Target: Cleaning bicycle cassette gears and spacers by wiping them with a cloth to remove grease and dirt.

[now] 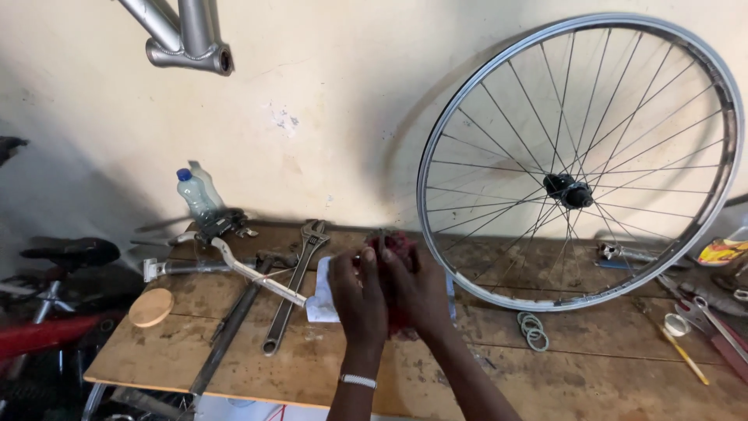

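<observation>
Both my hands are raised together over the middle of the wooden workbench (257,366). My left hand (358,300) and my right hand (417,292) are closed around a dark red rag (397,245) that wraps a small metal part, mostly hidden. A white cloth (322,300) lies on the bench just left of my left hand. My left wrist wears a pale band. A spoked bicycle wheel (576,160) leans against the wall to the right of my hands.
Left of my hands lie a large adjustable wrench (300,277), a hammer, a metal bar and handlebar parts. A plastic bottle (196,195) and a wooden disc (151,306) are further left. Rubber rings (534,329), pliers and small tools lie at right. A bike frame hangs above left.
</observation>
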